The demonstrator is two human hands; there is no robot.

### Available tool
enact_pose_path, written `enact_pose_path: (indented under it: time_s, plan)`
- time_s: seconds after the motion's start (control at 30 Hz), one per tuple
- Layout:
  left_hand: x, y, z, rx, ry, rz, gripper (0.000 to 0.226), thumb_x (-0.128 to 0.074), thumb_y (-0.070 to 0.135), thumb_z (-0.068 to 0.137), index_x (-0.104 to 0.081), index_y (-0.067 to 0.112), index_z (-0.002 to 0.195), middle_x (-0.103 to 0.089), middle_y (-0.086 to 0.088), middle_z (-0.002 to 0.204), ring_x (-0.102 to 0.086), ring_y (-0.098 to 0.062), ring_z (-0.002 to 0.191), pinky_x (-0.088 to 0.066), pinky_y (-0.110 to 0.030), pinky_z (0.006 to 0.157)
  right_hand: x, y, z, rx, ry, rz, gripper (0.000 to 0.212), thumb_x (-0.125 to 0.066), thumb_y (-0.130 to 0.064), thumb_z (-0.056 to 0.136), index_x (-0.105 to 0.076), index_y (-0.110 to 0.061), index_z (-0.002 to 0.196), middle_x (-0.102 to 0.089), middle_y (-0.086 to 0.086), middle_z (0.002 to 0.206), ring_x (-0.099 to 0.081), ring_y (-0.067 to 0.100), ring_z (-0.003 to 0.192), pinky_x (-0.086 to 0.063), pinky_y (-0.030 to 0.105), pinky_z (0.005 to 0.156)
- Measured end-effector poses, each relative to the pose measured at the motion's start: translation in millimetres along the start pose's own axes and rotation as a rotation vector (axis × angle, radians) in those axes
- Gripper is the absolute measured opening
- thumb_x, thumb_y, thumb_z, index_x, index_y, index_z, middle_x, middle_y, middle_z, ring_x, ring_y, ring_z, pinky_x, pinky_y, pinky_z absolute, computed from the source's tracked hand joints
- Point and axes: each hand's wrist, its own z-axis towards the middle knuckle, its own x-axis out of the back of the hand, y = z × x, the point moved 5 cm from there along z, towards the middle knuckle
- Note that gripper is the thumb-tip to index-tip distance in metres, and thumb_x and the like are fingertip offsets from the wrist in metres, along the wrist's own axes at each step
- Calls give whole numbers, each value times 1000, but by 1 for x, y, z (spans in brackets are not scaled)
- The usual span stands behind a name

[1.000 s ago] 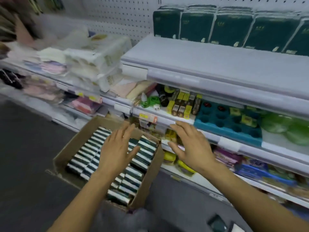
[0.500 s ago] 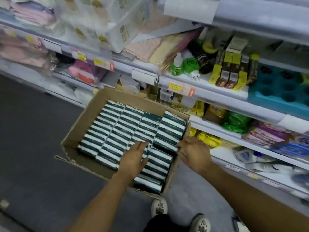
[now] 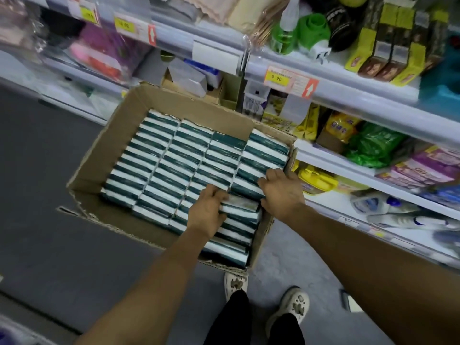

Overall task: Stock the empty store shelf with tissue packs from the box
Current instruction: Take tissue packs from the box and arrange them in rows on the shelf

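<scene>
Here the packs (image 3: 199,168) sit in tight rows in the box (image 3: 104,150); the left hand (image 3: 206,211) and right hand (image 3: 281,192) curl on a few in the near right column; squeeze inward evenly, then lift straight up.

Fingertips of both hands (image 3: 245,202) are buried among tissue packs (image 3: 171,168); upper shelf goods (image 3: 388,38) are cropped.

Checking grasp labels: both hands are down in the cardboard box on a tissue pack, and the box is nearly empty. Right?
Not quite. The head view shows the cardboard box nearly full, with rows of tissue packs. The rest holds: left hand and right hand are both down in it, on a tissue pack.
</scene>
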Motion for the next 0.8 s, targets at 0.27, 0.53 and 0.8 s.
enact_pose_path:
  time_s: [0.27, 0.53, 0.8]
  plan:
    - [52, -13, -19, 268, 60, -484, 34, -71, 16, 86, -49, 20, 111, -57, -2, 89, -58, -22, 85, -49, -30, 69, 43, 35, -39, -304, 148, 625, 23, -63, -35, 84, -52, -20, 97, -58, -1, 89, -57, 22, 82, -42, 33, 75]
    - [129, 71, -40, 216, 244, -881, 41, -68, 33, 89, -34, 16, 72, -38, -10, 75, -49, -23, 74, -38, -34, 65, 111, 103, -118, -380, 430, 1433, 11, -65, -6, 89, -60, -11, 97, -66, 2, 76, -60, 2, 56, -45, 18, 50]
    - [159, 205, -60, 7, 231, -997, 16, -64, 26, 95, -59, 18, 107, -69, -10, 106, -68, -27, 99, -56, -40, 83, 166, 196, -217, -229, 610, 1373, 30, -63, -8, 92, -55, -10, 120, -65, 5, 72, -57, -2, 56, -40, 10, 50]
